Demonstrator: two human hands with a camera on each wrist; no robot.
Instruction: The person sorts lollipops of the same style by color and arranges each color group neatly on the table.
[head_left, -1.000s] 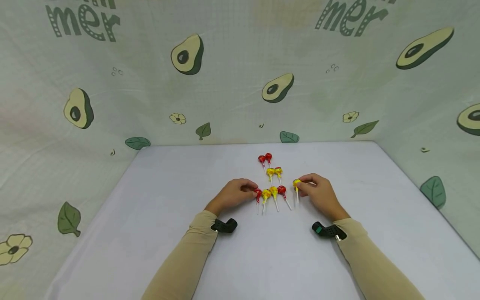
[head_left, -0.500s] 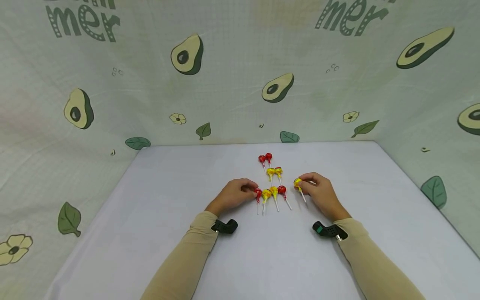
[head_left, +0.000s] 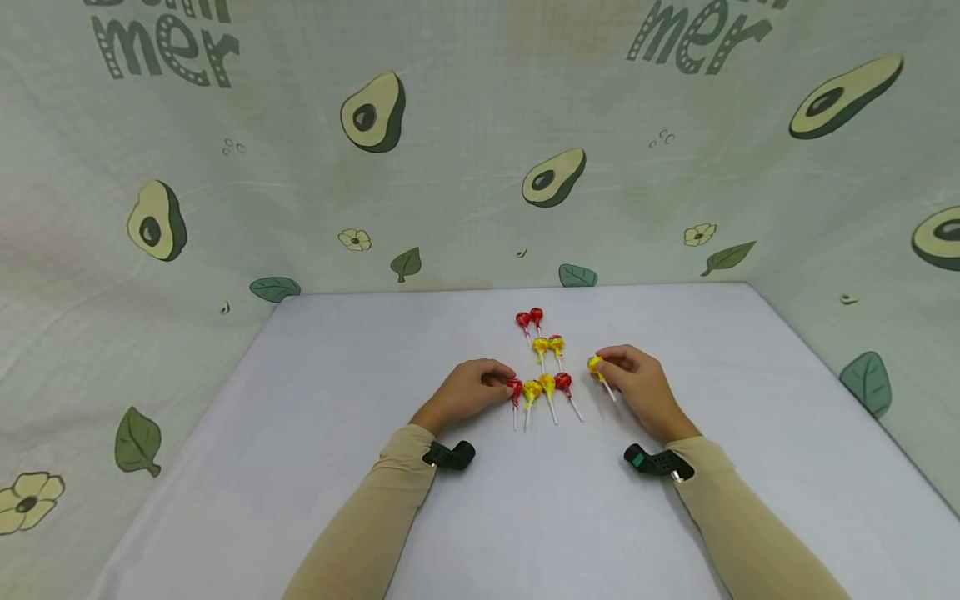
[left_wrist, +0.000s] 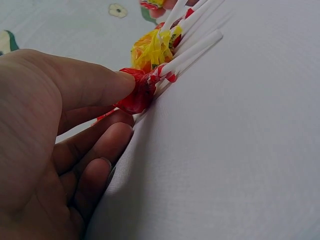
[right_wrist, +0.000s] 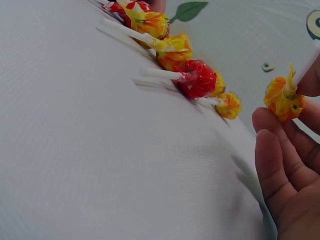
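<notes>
My left hand (head_left: 465,392) pinches the head of a red-wrapped lollipop (left_wrist: 137,95) between thumb and fingers; its white stick points toward me. That lollipop is the left end of a front row, followed by a yellow lollipop (head_left: 532,390), a second yellow lollipop (head_left: 547,384) and a red lollipop (head_left: 563,381). Just right of the row, my right hand (head_left: 639,390) holds another yellow lollipop (right_wrist: 283,100) by thumb and fingers, its stick slanting down to the right in the head view.
Behind the front row lie two yellow lollipops (head_left: 541,344) side by side, and beyond them two red lollipops (head_left: 523,319). All rest on a white-covered table (head_left: 300,433). A patterned cloth (head_left: 465,183) hangs at the back and sides.
The yellow lollipop in my right hand has turned, its stick swinging from pointing toward me to slanting right. My left hand and the lollipops on the table stay in place.
</notes>
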